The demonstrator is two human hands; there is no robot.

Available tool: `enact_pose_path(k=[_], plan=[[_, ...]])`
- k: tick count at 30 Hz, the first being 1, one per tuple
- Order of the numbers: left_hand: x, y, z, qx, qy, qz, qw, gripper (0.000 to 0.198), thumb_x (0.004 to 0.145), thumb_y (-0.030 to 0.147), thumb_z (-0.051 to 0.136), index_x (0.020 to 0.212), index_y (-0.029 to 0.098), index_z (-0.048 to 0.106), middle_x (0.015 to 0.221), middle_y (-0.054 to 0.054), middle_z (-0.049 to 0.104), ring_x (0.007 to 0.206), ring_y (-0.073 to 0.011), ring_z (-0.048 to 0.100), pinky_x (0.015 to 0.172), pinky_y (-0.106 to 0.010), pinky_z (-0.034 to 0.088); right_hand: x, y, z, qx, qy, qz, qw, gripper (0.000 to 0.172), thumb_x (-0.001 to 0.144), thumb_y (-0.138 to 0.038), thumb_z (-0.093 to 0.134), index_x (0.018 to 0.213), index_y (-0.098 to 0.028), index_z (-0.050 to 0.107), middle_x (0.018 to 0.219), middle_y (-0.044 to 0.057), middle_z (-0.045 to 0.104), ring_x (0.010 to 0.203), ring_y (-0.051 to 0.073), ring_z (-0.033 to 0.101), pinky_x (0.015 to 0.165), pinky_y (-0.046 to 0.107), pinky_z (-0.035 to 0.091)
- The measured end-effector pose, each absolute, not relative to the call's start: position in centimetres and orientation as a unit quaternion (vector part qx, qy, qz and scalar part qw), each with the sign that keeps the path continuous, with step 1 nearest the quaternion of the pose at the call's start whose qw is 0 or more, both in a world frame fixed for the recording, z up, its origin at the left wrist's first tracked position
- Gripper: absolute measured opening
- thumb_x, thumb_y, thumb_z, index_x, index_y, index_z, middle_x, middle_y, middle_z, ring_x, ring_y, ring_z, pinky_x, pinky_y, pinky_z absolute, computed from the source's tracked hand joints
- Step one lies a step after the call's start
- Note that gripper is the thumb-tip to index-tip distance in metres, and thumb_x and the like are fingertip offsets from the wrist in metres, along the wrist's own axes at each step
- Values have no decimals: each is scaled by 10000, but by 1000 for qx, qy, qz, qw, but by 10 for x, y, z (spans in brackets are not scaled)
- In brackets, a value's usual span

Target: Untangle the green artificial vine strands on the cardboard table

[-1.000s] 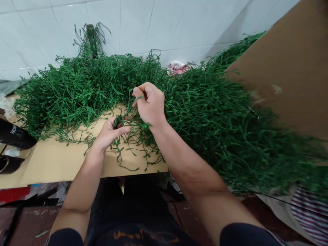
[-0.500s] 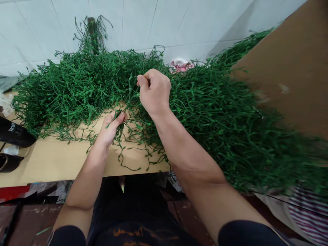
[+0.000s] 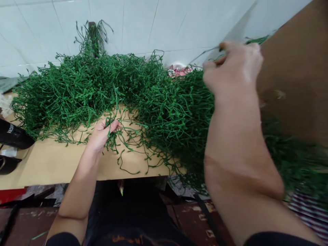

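Note:
A big tangled heap of green plastic stems (image 3: 97, 85) covers the back of a tan table (image 3: 56, 164) and spills off its right side. My left hand (image 3: 102, 133) rests on the table at the heap's front edge, fingers closed on a small bunch of stems (image 3: 112, 136). My right hand (image 3: 233, 70) is raised high to the right, blurred by motion, fingers pinched around a thin green stem (image 3: 202, 54) that trails to the left from it.
A large brown cardboard sheet (image 3: 297, 75) leans at the right. Black objects (image 3: 12, 135) lie at the table's left end. White tiled wall (image 3: 153, 24) stands behind. A pink thing (image 3: 179, 70) peeks from behind the heap. Dark floor and clutter sit under the table edge.
My right hand has swung up and to the right, away from the left hand, pulling a single stem out of the heap. The left hand has stayed put on its bunch.

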State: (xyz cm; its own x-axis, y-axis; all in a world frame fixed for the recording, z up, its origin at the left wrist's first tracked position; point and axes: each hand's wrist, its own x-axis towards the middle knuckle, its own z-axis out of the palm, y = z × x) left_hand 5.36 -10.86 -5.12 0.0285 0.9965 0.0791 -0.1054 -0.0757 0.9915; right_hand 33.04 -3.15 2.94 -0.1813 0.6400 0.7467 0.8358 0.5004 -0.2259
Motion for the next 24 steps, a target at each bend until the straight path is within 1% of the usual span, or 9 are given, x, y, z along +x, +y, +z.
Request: enact_pose_path(k=[3, 5, 8, 11, 13, 16, 18, 21, 24], plan=[[54, -108, -51, 486, 447, 537, 525, 318, 588, 465, 732, 626, 162, 644, 611, 5, 601, 589, -95, 502, 611, -230, 414, 315, -37, 8, -594, -660, -146, 436, 439, 808, -526, 494, 979, -133, 589, 1028, 188, 504, 1090, 302, 445, 866, 427, 363], [55, -108, -51, 486, 446, 536, 527, 311, 596, 456, 730, 629, 160, 641, 610, 8, 599, 588, -91, 500, 614, -228, 416, 299, -39, -5, -631, -637, -158, 414, 467, 782, -507, 541, 992, -93, 591, 1066, 193, 510, 1103, 297, 438, 888, 440, 345], [58, -106, -49, 487, 453, 536, 520, 311, 592, 449, 734, 637, 156, 638, 605, 14, 596, 581, -83, 490, 601, -220, 408, 285, -38, -13, -622, -649, -158, 409, 448, 780, -466, 568, 1020, -88, 587, 1119, 195, 506, 1113, 279, 430, 906, 432, 338], [60, -103, -49, 479, 463, 537, 518, 319, 574, 446, 746, 653, 156, 636, 633, 13, 610, 598, -84, 497, 607, -217, 406, 285, -41, -13, -579, -667, -139, 447, 369, 791, -450, 567, 1006, -151, 586, 1151, 186, 493, 1116, 284, 426, 909, 447, 334], [60, -102, -50, 483, 457, 532, 525, 326, 558, 439, 758, 658, 157, 631, 629, 19, 604, 606, -83, 500, 618, -215, 405, 281, -51, -9, -553, -683, -107, 465, 331, 802, -438, 556, 996, -172, 590, 1133, 173, 507, 1102, 286, 437, 899, 453, 345], [61, -100, -52, 498, 436, 522, 538, 332, 548, 425, 771, 663, 153, 619, 605, 33, 576, 590, -73, 488, 604, -207, 395, 261, -76, -4, -494, -749, 4, 441, 299, 815, -437, 534, 937, -174, 610, 1010, 132, 568, 973, 244, 512, 813, 400, 401], [62, -99, -54, 504, 426, 520, 542, 345, 538, 422, 777, 671, 150, 612, 601, 39, 564, 572, -66, 474, 584, -202, 387, 242, -91, -4, -446, -805, 110, 375, 284, 804, -432, 551, 872, -165, 620, 862, 87, 600, 810, 191, 544, 712, 334, 413], [62, -100, -54, 507, 421, 523, 541, 372, 511, 427, 787, 682, 147, 612, 613, 37, 574, 579, -69, 478, 600, -203, 401, 223, -101, -7, -414, -838, 214, 285, 223, 809, -363, 551, 775, -152, 616, 668, 24, 574, 610, 117, 485, 596, 263, 352], [61, -104, -52, 508, 420, 519, 544, 356, 523, 411, 783, 716, 151, 637, 650, 27, 605, 630, -82, 513, 651, -210, 421, 220, -98, -12, -405, -849, 213, 264, 174, 820, -257, 510, 704, -148, 581, 625, 5, 519, 571, 94, 418, 577, 246, 311]])
